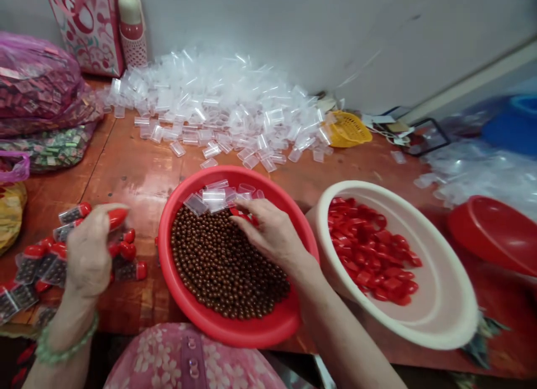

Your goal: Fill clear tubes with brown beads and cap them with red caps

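Note:
My left hand [89, 252], with a green bead bracelet on the wrist, is closed around a small container; its red cap [118, 218] pokes out past the fingers. It is over a pile of filled clear containers with red caps [56, 260] at the left. My right hand [268, 226] reaches over a red basin [165, 277] of brown balls [226, 266], its fingers closed on red caps [241, 214]. Close to those fingertips, several clear plastic tubes [213, 197] lie on the balls. How many caps are in the right hand is hidden.
A cream basin [444, 288] of loose red caps [373, 249] stands at the right. Behind is a heap of clear tubes [226, 109] beside a yellow basket [348, 129]. Purple bags [37, 81] sit at left, a red bowl [495, 232] at far right.

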Available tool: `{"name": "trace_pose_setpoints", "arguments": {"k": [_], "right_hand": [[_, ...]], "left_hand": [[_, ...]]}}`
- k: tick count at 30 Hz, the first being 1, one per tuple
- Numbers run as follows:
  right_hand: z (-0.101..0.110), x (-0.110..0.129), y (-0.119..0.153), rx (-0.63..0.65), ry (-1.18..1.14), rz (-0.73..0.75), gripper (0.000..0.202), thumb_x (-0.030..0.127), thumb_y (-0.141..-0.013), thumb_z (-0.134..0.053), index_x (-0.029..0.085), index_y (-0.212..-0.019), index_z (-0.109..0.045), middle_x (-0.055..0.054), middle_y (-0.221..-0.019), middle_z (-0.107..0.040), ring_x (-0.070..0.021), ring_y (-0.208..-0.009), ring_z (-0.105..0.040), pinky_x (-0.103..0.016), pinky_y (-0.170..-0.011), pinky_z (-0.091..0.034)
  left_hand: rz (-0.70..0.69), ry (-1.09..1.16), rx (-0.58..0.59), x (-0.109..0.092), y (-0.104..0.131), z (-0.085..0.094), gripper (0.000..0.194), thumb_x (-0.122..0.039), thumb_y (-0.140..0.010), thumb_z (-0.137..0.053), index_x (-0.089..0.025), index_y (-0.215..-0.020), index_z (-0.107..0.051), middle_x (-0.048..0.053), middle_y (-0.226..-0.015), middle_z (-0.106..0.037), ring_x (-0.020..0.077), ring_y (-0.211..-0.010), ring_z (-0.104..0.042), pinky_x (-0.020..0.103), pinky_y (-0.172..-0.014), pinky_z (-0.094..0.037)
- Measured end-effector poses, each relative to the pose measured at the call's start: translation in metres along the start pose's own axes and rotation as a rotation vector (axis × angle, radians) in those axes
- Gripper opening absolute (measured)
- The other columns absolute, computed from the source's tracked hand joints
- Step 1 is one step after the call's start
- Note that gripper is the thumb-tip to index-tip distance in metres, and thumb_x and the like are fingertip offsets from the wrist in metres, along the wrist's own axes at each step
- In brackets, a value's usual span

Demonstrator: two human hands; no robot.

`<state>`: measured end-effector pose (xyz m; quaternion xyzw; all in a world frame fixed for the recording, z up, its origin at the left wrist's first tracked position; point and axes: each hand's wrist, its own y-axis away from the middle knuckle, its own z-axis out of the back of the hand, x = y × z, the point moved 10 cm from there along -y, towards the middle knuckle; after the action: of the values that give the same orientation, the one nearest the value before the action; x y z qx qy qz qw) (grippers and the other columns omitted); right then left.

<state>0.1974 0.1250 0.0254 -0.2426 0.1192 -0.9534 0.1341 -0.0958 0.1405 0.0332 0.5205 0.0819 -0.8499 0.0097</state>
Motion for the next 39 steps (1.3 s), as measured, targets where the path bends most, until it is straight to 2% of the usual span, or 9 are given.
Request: {"name": "trace_pose_setpoints", "arguments": {"k": [2, 4, 7, 10, 13, 19, 24, 31, 39], "right_hand": [[-0.006, -0.013, -0.004, 0.053, 0.028, -0.037, 0.022, 0.025, -0.09, -0.056, 0.018, -0.109, -0.065, -0.011, -0.098, -0.07, -0.0246, -0.092, -0.066, -0.041, -0.083, -0.054], [-0.019, -0.011, -0.011, 0.143, 0.107, -0.013, 0.019, 0.022, -0.09, -0.055, 0.016, -0.104, -0.066, -0.011, -0.099, -0.069, -0.0246, -0.094, -0.063, -0.039, -0.085, -0.052], [-0.046, 0.002, -0.021, 0.31, 0.305, 0.044, 0.019, 0.019, -0.091, -0.052, 0.016, -0.102, -0.067, -0.012, -0.097, -0.066, -0.0247, -0.091, -0.059, -0.037, -0.082, -0.047], [-0.06, 0.009, -0.028, 0.374, 0.469, 0.065, 0.026, 0.019, -0.093, -0.047, 0.017, -0.11, -0.066, -0.013, -0.096, -0.063, -0.0258, -0.089, -0.056, -0.038, -0.078, -0.041], [-0.065, 0.012, -0.029, 0.363, 0.53, 0.069, 0.03, 0.02, -0.093, -0.046, 0.018, -0.118, -0.063, -0.015, -0.101, -0.063, -0.0271, -0.089, -0.055, -0.038, -0.076, -0.038], [-0.07, 0.026, -0.035, 0.304, 0.443, 0.093, 0.033, 0.041, -0.09, -0.058, 0.016, -0.109, -0.065, -0.014, -0.103, -0.064, -0.0267, -0.089, -0.056, -0.037, -0.076, -0.041], [-0.089, 0.039, -0.046, 0.372, 0.44, 0.095, 0.026, 0.034, -0.09, -0.057, 0.012, -0.1, -0.063, -0.017, -0.099, -0.065, -0.0299, -0.094, -0.057, -0.038, -0.078, -0.041], [-0.102, 0.03, -0.03, 0.511, 0.211, -0.045, 0.035, 0.029, -0.088, -0.054, 0.014, -0.12, -0.051, -0.014, -0.111, -0.063, -0.0259, -0.091, -0.063, -0.032, -0.07, -0.043], [-0.113, 0.012, 0.033, 0.832, 0.047, -0.274, 0.023, 0.031, -0.079, -0.061, 0.016, -0.095, -0.057, -0.011, -0.088, -0.068, -0.0247, -0.082, -0.063, -0.03, -0.068, -0.04]], "left_hand": [[-0.01, -0.265, -0.165, 0.016, 0.003, 0.04, 0.032, -0.038, -0.093, -0.041, -0.025, -0.101, -0.068, 0.003, -0.086, -0.07, 0.0234, -0.084, -0.064, 0.04, -0.076, -0.047], [-0.024, -0.488, -0.2, 0.034, 0.004, 0.059, 0.034, -0.038, -0.093, -0.039, -0.026, -0.111, -0.065, 0.007, -0.101, -0.07, 0.0319, -0.104, -0.062, 0.049, -0.086, -0.045], [-0.124, -0.715, -0.213, 0.049, 0.002, 0.067, 0.031, -0.037, -0.091, -0.044, -0.024, -0.112, -0.064, 0.012, -0.106, -0.069, 0.0391, -0.114, -0.059, 0.059, -0.094, -0.041], [-0.243, -0.728, -0.236, 0.043, 0.002, 0.063, 0.03, -0.035, -0.088, -0.052, -0.023, -0.114, -0.061, 0.013, -0.113, -0.068, 0.0399, -0.116, -0.058, 0.062, -0.1, -0.038], [-0.313, -0.578, -0.244, 0.018, 0.006, 0.045, 0.026, -0.029, -0.087, -0.057, -0.02, -0.11, -0.064, 0.011, -0.115, -0.068, 0.0347, -0.114, -0.06, 0.056, -0.102, -0.042], [-0.484, -0.261, -0.026, -0.044, 0.025, -0.04, 0.016, -0.017, -0.085, -0.057, -0.017, -0.098, -0.066, 0.009, -0.102, -0.07, 0.0233, -0.102, -0.063, 0.043, -0.097, -0.049], [-0.535, -0.194, 0.143, -0.053, 0.035, -0.094, 0.018, -0.014, -0.089, -0.05, -0.015, -0.1, -0.063, 0.01, -0.102, -0.071, 0.0213, -0.102, -0.062, 0.039, -0.093, -0.049], [-0.592, -0.322, 0.195, -0.044, 0.033, -0.111, 0.019, -0.013, -0.089, -0.047, -0.015, -0.094, -0.065, 0.009, -0.096, -0.072, 0.0239, -0.103, -0.062, 0.041, -0.093, -0.044], [-0.62, -0.413, 0.269, -0.05, 0.036, -0.117, 0.019, -0.015, -0.091, -0.047, -0.013, -0.093, -0.066, 0.008, -0.096, -0.072, 0.0239, -0.101, -0.061, 0.042, -0.097, -0.039]]}}
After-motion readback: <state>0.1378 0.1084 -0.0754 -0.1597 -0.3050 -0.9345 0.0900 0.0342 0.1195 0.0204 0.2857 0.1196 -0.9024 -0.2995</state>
